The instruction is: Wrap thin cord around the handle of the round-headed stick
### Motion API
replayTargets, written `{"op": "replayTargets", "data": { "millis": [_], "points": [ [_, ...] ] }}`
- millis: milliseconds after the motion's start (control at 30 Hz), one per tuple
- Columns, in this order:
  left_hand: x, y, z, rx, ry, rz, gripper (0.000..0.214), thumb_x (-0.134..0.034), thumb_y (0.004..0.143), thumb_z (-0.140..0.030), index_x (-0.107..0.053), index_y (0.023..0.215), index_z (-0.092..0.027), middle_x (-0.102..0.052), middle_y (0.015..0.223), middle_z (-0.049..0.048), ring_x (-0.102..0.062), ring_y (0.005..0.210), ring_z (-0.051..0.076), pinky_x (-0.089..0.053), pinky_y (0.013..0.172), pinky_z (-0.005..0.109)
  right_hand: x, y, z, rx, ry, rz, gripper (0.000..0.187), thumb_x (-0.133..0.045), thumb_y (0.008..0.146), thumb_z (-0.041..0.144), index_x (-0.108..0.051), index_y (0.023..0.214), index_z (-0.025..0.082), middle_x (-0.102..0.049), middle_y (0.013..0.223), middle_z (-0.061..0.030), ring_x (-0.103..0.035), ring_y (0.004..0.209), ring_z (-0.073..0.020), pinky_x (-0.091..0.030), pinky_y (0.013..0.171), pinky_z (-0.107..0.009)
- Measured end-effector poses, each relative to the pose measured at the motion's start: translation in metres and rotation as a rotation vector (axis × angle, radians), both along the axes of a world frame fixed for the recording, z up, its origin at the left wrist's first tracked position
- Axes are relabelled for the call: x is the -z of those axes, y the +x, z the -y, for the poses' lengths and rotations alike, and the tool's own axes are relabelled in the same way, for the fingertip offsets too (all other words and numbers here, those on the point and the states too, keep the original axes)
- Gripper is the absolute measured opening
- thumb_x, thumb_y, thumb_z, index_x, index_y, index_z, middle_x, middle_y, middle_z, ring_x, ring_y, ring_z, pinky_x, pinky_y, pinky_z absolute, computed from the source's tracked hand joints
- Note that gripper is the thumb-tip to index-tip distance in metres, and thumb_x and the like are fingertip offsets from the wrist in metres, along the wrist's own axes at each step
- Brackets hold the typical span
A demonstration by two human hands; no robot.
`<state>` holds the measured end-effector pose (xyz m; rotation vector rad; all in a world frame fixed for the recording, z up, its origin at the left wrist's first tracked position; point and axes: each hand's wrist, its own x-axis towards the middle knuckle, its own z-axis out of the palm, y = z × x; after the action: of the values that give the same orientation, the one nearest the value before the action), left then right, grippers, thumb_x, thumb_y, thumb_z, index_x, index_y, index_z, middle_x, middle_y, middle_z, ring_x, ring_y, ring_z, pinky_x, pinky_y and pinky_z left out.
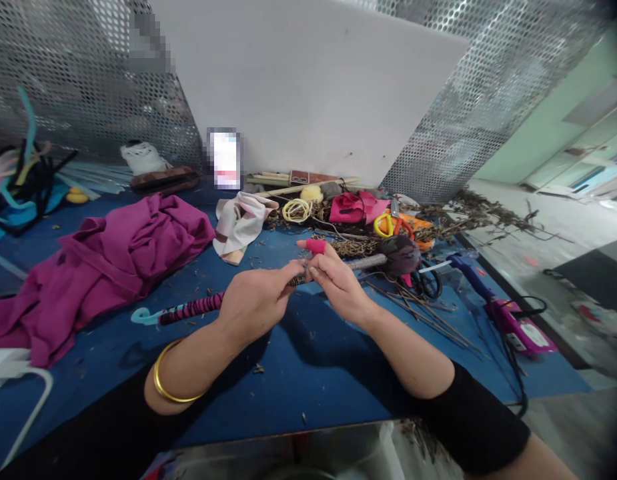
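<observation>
My left hand, with a gold bangle at the wrist, is closed around a stick wrapped in purple and black stripes. A light blue hooked end sticks out on its left. Against the left fingertips, my right hand pinches at the same stick; pink tape wraps one of its fingers. Beyond the right hand, a grey shaft runs in line toward a dark purple cloth-covered ball. Whether it is one piece with the striped stick is hidden by the hands.
A crumpled magenta cloth lies left on the blue table. Yellow-and-orange-handled scissors, dried twigs and a pink-and-blue glue gun lie right. A lit phone leans against the white board.
</observation>
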<state>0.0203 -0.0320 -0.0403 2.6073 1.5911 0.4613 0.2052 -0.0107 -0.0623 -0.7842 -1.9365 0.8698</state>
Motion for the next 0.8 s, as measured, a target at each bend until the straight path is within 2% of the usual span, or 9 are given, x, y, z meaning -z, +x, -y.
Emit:
{"op": "replayTargets", "data": {
  "millis": [100, 233, 433, 500, 567, 667, 800],
  "points": [
    [0.005, -0.003, -0.002, 0.048, 0.019, 0.030, 0.030, -0.047, 0.087, -0.021, -0.069, 0.107, -0.028, -0.076, 0.094, 0.0026, -0.071, 0.083, 0.022, -0.045, 0.065, 0.029, 0.000, -0.001, 0.000, -0.037, -0.029, -0.023, 0.029, -0.036, 0.100, 0.032, -0.052, 0.080, 0.018, -0.045, 0.133, -0.0094, -0.061, 0.109, -0.0159, -0.046, 0.101, -0.037],
    [0.011, -0.005, -0.004, 0.095, 0.088, 0.061, 0.029, -0.046, 0.090, -0.021, -0.071, 0.104, -0.024, -0.076, 0.096, 0.0039, -0.071, 0.085, 0.023, -0.047, 0.069, 0.030, -0.001, -0.001, 0.001, -0.034, -0.031, -0.028, 0.029, -0.038, 0.099, 0.032, -0.054, 0.080, 0.017, -0.047, 0.130, -0.0103, -0.064, 0.105, -0.0165, -0.048, 0.097, -0.037],
    [0.008, -0.006, -0.003, 0.098, 0.123, 0.070, 0.029, -0.046, 0.090, -0.021, -0.071, 0.104, -0.020, -0.076, 0.098, 0.0062, -0.071, 0.084, 0.023, -0.050, 0.072, 0.032, -0.013, 0.008, -0.001, 0.103, -0.061, -0.133, 0.026, -0.051, 0.094, 0.032, -0.059, 0.074, 0.017, -0.062, 0.115, -0.0089, -0.064, 0.101, -0.0177, -0.047, 0.096, -0.037],
    [0.003, -0.008, -0.004, 0.078, 0.106, 0.104, 0.030, -0.048, 0.088, -0.022, -0.071, 0.106, -0.020, -0.076, 0.102, 0.0061, -0.071, 0.088, 0.024, -0.051, 0.075, 0.033, -0.020, 0.020, -0.006, 0.158, -0.120, -0.216, 0.025, -0.056, 0.091, 0.033, -0.059, 0.073, 0.017, -0.064, 0.112, -0.0078, -0.066, 0.086, -0.0151, -0.051, 0.085, -0.033],
    [-0.001, -0.013, -0.006, 0.049, 0.105, 0.139, 0.030, -0.049, 0.088, -0.024, -0.072, 0.107, -0.021, -0.076, 0.103, 0.0053, -0.071, 0.090, 0.025, -0.051, 0.076, 0.034, -0.028, 0.040, -0.013, 0.204, -0.204, -0.330, 0.024, -0.060, 0.088, 0.035, -0.059, 0.073, 0.017, -0.067, 0.102, -0.0060, -0.060, 0.061, -0.0089, -0.052, 0.066, -0.028],
    [-0.008, -0.024, -0.012, 0.006, 0.140, 0.147, 0.031, -0.049, 0.088, -0.029, -0.073, 0.106, -0.024, -0.076, 0.101, 0.0039, -0.071, 0.091, 0.025, -0.052, 0.075, 0.034, -0.041, 0.078, -0.023, 0.316, -0.253, -0.472, 0.024, -0.068, 0.081, 0.038, -0.060, 0.073, 0.017, -0.066, 0.080, -0.0018, -0.041, 0.040, -0.0028, -0.040, 0.042, -0.021],
    [-0.016, -0.038, -0.019, -0.034, 0.150, 0.148, 0.031, -0.050, 0.086, -0.033, -0.074, 0.105, -0.026, -0.076, 0.100, 0.0026, -0.071, 0.090, 0.025, -0.053, 0.073, 0.033, -0.049, 0.126, -0.032, 0.547, -0.197, -0.513, 0.026, -0.075, 0.072, 0.039, -0.065, 0.069, 0.015, -0.061, 0.067, -0.0002, -0.033, 0.038, -0.0015, -0.021, 0.034, -0.018]
  ]
}}
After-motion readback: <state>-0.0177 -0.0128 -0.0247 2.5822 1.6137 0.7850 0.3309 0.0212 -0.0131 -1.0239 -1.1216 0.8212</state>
